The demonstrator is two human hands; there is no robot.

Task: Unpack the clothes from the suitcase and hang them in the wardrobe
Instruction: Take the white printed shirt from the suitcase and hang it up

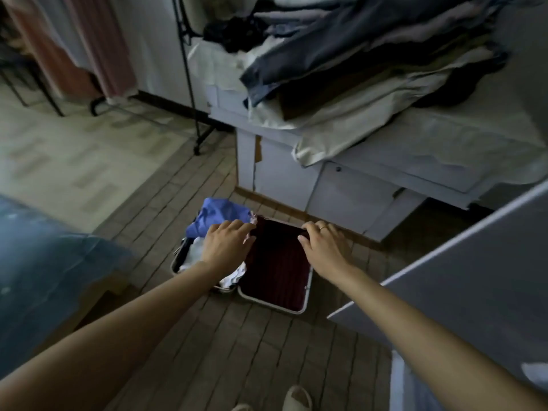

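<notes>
An open suitcase [307, 295] lies on the tiled floor in front of me. Its right half holds a dark maroon garment [277, 271]. My left hand [226, 243] grips that garment's top left corner and my right hand [321, 240], with a ring on one finger, grips its top right corner. The left half of the case holds a blue garment [221, 216] and white clothes [194, 252], partly hidden by my left forearm.
A white cabinet [296, 179] behind the suitcase carries a pile of clothes [355, 54]. A black clothes rack [189, 84] with hanging garments [98, 46] stands at the back left. A blue-covered bed [44, 262] is at left, an open white door [462, 280] at right.
</notes>
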